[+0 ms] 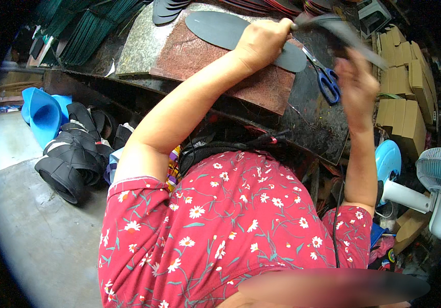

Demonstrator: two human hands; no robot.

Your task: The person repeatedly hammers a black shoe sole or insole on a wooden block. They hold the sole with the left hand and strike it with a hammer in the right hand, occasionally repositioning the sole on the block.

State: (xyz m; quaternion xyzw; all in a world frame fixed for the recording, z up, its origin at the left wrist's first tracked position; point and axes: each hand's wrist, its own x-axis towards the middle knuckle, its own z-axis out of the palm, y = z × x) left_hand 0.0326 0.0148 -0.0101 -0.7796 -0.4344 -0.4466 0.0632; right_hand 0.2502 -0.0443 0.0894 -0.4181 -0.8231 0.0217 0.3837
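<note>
My left hand is closed above the workbench, its fingertips pinching the end of a dark grey, curved flat piece that is smeared by motion. Beneath that hand, a long dark grey insole-shaped sheet lies on a reddish-brown board. My right hand is raised close to the far side of the blurred piece; motion hides how its fingers are set. Scissors with blue handles rest on the dark bench top between my hands.
Stacked dark pieces lie at the bench's back. Cardboard boxes and a white fan stand at right. Black curved shapes and a blue one sit on the left floor. Green sheets are stacked at far left.
</note>
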